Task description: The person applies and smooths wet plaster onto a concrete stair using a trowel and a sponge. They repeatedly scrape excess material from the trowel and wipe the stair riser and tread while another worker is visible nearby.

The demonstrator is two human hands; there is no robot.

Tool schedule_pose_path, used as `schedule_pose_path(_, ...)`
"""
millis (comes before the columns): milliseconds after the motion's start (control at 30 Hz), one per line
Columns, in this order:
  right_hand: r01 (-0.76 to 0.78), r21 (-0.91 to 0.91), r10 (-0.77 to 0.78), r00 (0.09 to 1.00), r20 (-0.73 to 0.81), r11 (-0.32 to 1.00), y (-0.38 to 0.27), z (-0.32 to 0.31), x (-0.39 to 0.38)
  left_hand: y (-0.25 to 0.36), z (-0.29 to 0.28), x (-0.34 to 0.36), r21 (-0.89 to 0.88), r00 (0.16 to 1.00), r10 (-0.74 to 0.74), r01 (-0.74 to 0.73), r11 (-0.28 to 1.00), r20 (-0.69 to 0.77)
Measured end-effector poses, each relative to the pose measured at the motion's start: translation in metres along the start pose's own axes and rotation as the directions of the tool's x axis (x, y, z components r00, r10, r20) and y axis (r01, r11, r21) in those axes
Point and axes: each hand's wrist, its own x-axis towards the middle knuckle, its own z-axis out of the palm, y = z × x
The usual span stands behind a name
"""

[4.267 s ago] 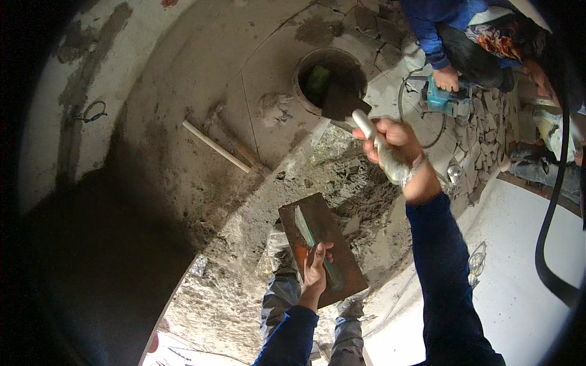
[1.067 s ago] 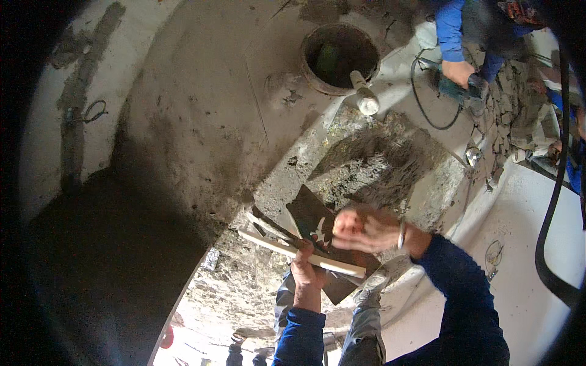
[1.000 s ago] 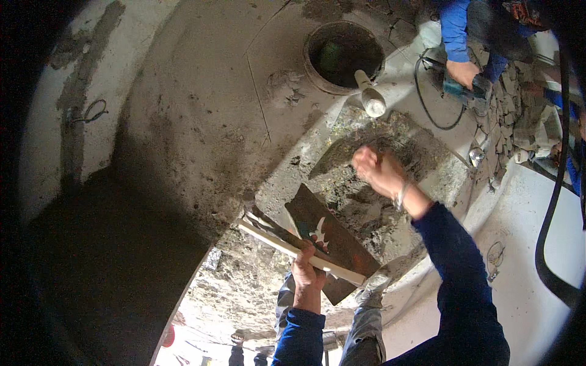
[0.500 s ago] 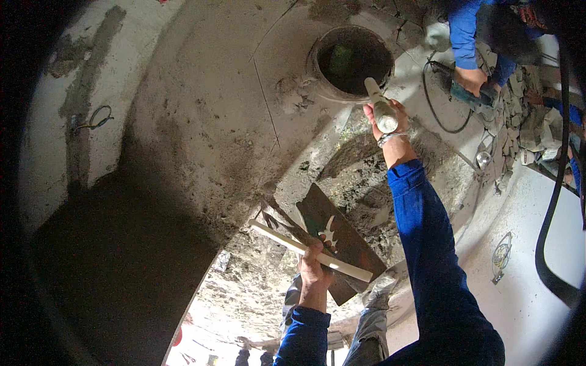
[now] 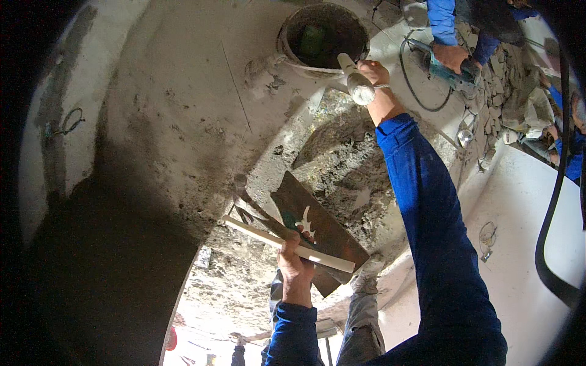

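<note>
My right hand (image 5: 378,73) is closed around a pale, tapered cylinder (image 5: 356,85), its thick round end towards me and its thin end at the near rim of a dark bucket (image 5: 282,50). A green thing (image 5: 312,40) lies inside the bucket. Lower down, my left hand (image 5: 296,274) grips a long white strip (image 5: 332,262) together with a rectangular plastering trowel (image 5: 339,234). The trowel has a pale bracket (image 5: 304,224) on its back. A narrow, dark flat tool (image 5: 264,218) also runs into that grip; its kind I cannot make out.
Upper right, another person's hand (image 5: 450,57) holds a teal power tool (image 5: 444,72) with a looped cable. Broken pieces (image 5: 495,82) are heaped beside it. A black hose (image 5: 551,213) curves down the right side. Rough, patchy rubble (image 5: 360,161) covers the ground beyond the trowel.
The whole view has shifted, so the bucket and both hands appear farther up and left. My right wrist has turned, showing more of the back of that hand. Both hands keep their holds.
</note>
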Motion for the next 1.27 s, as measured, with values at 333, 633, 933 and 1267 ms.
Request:
schedule_pose_path(333,-0.053,0.971,0.376,0.916,0.139,-0.231,0.000,0.046,-0.008,0.001,-0.005,0.001,-0.041,0.999,0.039,-0.041,0.998,-0.032)
schedule_pose_path(633,-0.003,0.915,0.254,0.960,0.115,-0.404,0.001,0.037,-0.053,0.003,0.001,-0.003,-0.061,1.000,0.022,-0.023,0.998,-0.014)
schedule_pose_path(933,-0.006,0.328,-0.093,0.954,0.285,0.945,0.112,0.198,-0.325,-0.006,0.007,-0.012,-0.112,0.999,-0.023,0.017,0.994,-0.048)
schedule_pose_path(1267,-0.812,0.554,-0.092,0.547,0.832,0.184,0.227,0.119,-0.701,-0.040,-0.006,-0.106,-0.387,0.999,0.014,-0.026,0.922,-0.035)
